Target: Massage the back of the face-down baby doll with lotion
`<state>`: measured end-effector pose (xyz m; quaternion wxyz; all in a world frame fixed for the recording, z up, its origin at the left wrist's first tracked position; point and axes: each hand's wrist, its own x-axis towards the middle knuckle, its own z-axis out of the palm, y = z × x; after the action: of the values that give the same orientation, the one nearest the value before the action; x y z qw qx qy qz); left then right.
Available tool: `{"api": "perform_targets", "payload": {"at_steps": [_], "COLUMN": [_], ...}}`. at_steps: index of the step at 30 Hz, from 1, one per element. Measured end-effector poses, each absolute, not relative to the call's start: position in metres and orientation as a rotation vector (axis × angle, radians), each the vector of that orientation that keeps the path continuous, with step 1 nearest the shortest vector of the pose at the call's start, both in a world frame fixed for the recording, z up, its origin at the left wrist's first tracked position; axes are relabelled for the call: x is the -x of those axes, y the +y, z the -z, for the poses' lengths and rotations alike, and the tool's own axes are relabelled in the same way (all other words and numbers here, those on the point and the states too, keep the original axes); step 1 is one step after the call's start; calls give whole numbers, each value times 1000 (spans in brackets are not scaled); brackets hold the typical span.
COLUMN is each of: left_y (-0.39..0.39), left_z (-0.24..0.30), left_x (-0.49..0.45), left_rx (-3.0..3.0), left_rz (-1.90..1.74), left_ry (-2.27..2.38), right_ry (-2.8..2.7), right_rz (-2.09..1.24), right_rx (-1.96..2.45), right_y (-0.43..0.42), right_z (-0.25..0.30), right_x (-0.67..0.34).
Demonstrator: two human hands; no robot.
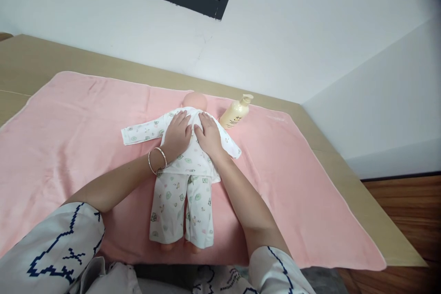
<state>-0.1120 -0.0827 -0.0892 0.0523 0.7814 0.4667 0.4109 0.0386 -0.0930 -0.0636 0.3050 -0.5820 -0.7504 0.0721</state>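
A baby doll (195,100) lies face down on a pink towel (76,128), dressed in a white printed top and trousers (182,202). My left hand (177,134) rests flat on the left side of the doll's back, fingers stretched out, with two bangles on its wrist. My right hand (208,133) lies flat on the right side of the back, fingers together and extended. Both palms press on the cloth and hold nothing. The doll's sleeves stretch out to either side.
A cream pump bottle (236,112) lies on the towel just right of the doll's head. The towel covers a wooden table (365,193) set against a white wall. Wooden floor shows at the right.
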Motion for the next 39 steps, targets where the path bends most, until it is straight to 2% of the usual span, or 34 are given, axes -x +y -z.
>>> {"api": "perform_targets", "payload": {"at_steps": [9, 18, 27, 34, 39], "left_y": [-90, -79, -114, -84, -78], "left_z": [80, 81, 58, 67, 80], "left_x": [108, 111, 107, 116, 114], "left_rx": [-2523, -2441, -2702, -2504, -2369], "left_rz": [-1187, -983, -782, -867, -1035], "left_ry": [1408, 1621, 1651, 1622, 1645], "right_ry": [-2043, -2048, -2127, -2089, -2065], "right_rz": [-211, 51, -261, 1, -166], "right_rx": [1599, 1950, 1674, 1782, 1704], "right_y": [-88, -132, -92, -128, -126], "right_z": [57, 34, 46, 42, 42], "right_x": [-48, -9, -48, -11, -16]}}
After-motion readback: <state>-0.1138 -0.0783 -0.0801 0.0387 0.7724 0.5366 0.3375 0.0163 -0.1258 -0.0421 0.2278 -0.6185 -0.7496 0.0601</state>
